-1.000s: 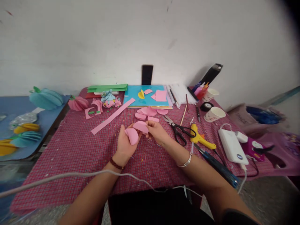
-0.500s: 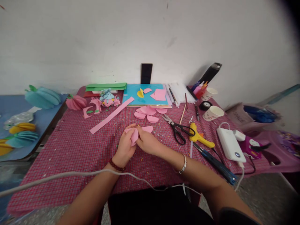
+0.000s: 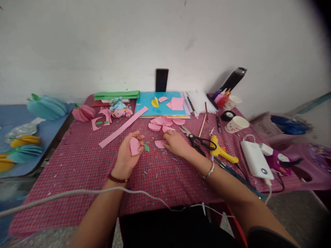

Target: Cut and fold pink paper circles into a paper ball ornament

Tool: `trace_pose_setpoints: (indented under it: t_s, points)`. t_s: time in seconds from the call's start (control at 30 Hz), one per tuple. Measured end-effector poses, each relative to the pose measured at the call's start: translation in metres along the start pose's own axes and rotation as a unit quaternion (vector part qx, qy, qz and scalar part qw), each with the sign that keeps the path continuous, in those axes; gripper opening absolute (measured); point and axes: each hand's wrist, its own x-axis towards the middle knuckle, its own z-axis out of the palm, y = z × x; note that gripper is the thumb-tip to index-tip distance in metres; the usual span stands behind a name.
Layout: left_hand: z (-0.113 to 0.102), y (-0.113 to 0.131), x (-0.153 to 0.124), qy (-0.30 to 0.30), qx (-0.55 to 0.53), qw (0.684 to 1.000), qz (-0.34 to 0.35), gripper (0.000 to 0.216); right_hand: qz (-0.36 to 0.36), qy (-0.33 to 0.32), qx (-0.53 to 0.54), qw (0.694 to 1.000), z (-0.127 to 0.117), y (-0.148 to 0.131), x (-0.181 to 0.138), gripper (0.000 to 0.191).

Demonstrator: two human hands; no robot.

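My left hand (image 3: 128, 151) is cupped, palm up, around a folded pink paper piece (image 3: 134, 146) just above the red checked tablecloth (image 3: 77, 165). A little to the right, my right hand (image 3: 176, 142) lies on the cloth with its fingertips pinching a pink paper half-circle (image 3: 160, 144). A small green leaf scrap (image 3: 146, 147) lies between the two hands. More pink half-circles (image 3: 161, 123) are heaped just beyond my right hand.
Black scissors (image 3: 196, 141), a yellow glue gun (image 3: 221, 151), a white power bank (image 3: 256, 159) and paper cups (image 3: 236, 124) lie to the right. A long pink strip (image 3: 123, 126), coloured paper sheets (image 3: 161, 103) and paper flowers (image 3: 84, 113) sit at the back and left. A white cable (image 3: 77, 193) crosses the near edge.
My hands were pressed together on the pink pieces. They have parted: the left keeps one folded piece and has moved left, the right has reached out to a half-circle on the cloth.
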Motion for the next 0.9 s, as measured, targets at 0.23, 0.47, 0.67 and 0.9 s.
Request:
trace_pose_setpoints:
  t_s: [0.23,0.47,0.67,0.9]
  points:
    - [0.006,-0.005,-0.002,-0.030,-0.022,0.994,-0.105,0.059,-0.051,-0.055,0.119,0.990,-0.036,-0.006,0.000,0.017]
    - [0.008,-0.027,-0.003,-0.068,0.037,0.986,-0.146,0.056,-0.208,-0.127,0.073,0.967,-0.037,-0.055,0.022,0.023]
    - [0.001,-0.028,-0.007,-0.106,0.049,0.985,-0.130,0.030,-0.122,0.042,0.004,0.992,-0.019,-0.047,0.020,0.017]
    - [-0.002,-0.005,-0.004,-0.084,0.018,0.994,-0.062,0.015,0.127,0.085,-0.034,0.988,-0.027,0.033,0.012,0.018]
